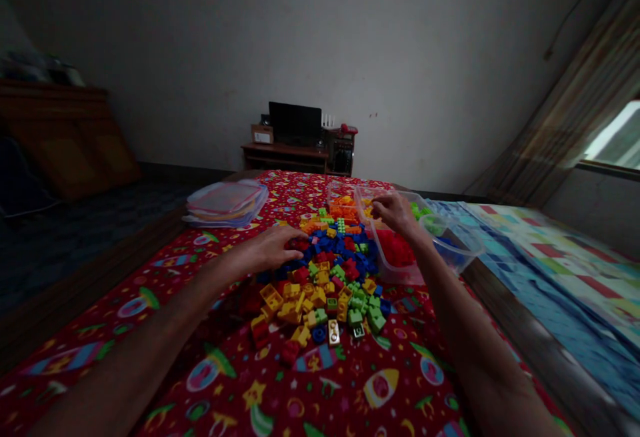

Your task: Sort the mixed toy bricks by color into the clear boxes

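Left hand [267, 250], fingers loosely open on heaped plastic building bricks [325, 277], on a red printed bedspread [320, 383]; right hand [395, 213], fingers bunched over a clear plastic tub [395, 275], any held brick hidden, grip indeterminable.

Daylight is pouring through a window [619, 135] at the far right and blowing out to near white, while the rest of the room is sinking into dim, underexposed gloom, with a wooden cabinet [65, 137] fading into shadow on the left. A wide lens is bending the frame's edges and tilting the curtain [560, 97], and softness is blurring the fine detail of the plastic bricks [320, 270] heaped on the red bedspread [210, 383].
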The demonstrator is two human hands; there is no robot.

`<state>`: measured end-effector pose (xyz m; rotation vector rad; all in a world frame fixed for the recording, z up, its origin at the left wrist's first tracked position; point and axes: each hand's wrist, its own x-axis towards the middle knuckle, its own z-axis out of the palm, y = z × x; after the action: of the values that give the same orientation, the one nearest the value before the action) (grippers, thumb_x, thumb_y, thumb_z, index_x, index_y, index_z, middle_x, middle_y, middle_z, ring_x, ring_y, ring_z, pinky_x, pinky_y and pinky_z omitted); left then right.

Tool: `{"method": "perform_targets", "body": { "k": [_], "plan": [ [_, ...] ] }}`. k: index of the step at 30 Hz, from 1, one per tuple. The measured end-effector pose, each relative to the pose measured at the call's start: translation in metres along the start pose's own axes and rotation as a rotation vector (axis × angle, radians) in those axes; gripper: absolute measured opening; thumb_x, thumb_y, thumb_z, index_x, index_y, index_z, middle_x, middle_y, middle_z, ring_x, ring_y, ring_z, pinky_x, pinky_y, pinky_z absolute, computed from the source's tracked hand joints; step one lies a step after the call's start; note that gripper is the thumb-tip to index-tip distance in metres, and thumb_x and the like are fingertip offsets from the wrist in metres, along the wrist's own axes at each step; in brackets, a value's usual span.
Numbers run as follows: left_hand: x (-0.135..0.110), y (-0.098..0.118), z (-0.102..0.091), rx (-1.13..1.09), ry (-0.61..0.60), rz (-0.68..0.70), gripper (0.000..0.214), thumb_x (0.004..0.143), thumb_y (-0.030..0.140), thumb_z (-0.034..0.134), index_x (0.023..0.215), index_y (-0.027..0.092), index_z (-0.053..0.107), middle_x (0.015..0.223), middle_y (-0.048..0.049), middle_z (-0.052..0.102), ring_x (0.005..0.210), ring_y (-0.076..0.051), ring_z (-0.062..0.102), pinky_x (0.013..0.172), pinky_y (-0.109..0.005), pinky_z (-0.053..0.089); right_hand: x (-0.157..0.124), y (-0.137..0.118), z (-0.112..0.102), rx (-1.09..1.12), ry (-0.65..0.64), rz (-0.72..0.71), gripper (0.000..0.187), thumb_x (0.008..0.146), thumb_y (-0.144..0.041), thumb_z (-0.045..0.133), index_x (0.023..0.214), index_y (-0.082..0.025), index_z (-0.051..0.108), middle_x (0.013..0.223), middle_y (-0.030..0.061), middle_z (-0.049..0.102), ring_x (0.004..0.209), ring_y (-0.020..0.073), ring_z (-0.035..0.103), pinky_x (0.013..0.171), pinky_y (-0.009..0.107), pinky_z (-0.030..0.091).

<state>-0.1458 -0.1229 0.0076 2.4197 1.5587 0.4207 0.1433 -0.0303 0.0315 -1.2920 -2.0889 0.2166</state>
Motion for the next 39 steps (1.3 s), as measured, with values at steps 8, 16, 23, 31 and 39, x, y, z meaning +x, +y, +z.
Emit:
{"method": "perform_targets", "body": {
  "k": [8,16,23,31,39],
  "plan": [
    [-0.002,0.013,0.011,0.128,0.009,0.028,0.047,0.078,0.028,0.061,0.123,0.018,0.057,0.124,-0.0098,0.060,0.113,-0.023,0.056,0.099,-0.031,0.041,-0.046,-0.068,0.063,-0.002,-0.258,-0.453,0.031,0.083,-0.021,0.059,0.114,-0.016,0.064,0.098,0.0093,0.069,0.083,0.0164,0.060,0.072,0.025,0.043],
    [0.004,0.004,0.014,0.035,0.046,0.007,0.026,0.079,0.022,0.052,0.099,0.019,0.068,0.095,-0.0033,0.071,0.088,-0.019,0.065,0.079,-0.025,0.048,-0.048,-0.058,0.069,0.031,-0.256,-0.448,0.030,0.080,-0.011,0.060,0.109,-0.010,0.065,0.095,0.0113,0.068,0.086,0.0176,0.060,0.077,0.026,0.042],
    [0.004,0.005,0.014,-0.030,0.052,-0.014,0.032,0.076,0.016,0.050,0.103,0.019,0.068,0.096,-0.0029,0.071,0.087,-0.018,0.066,0.077,-0.024,0.048,-0.049,-0.065,0.043,0.103,-0.253,-0.308,0.029,0.085,-0.014,0.055,0.111,-0.014,0.066,0.086,0.0065,0.070,0.071,0.0133,0.059,0.064,0.022,0.039],
    [0.001,0.003,0.019,0.072,0.008,0.070,0.036,0.081,0.025,0.056,0.117,0.021,0.063,0.097,-0.0059,0.064,0.090,-0.020,0.060,0.081,-0.028,0.046,-0.046,-0.048,0.046,0.005,-0.177,-0.407,0.032,0.088,-0.020,0.052,0.118,-0.014,0.062,0.080,0.0078,0.069,0.069,0.0137,0.059,0.065,0.023,0.038],
    [0.009,0.002,0.021,-0.080,0.337,0.061,0.021,0.079,0.033,0.058,0.089,0.019,0.070,0.096,-0.0056,0.060,0.092,-0.021,0.058,0.083,-0.031,0.045,-0.045,-0.053,0.040,0.033,-0.114,-0.341,0.020,0.087,-0.020,0.055,0.103,-0.011,0.064,0.076,0.0061,0.065,0.062,0.0122,0.055,0.057,0.022,0.034]
  ]
}}
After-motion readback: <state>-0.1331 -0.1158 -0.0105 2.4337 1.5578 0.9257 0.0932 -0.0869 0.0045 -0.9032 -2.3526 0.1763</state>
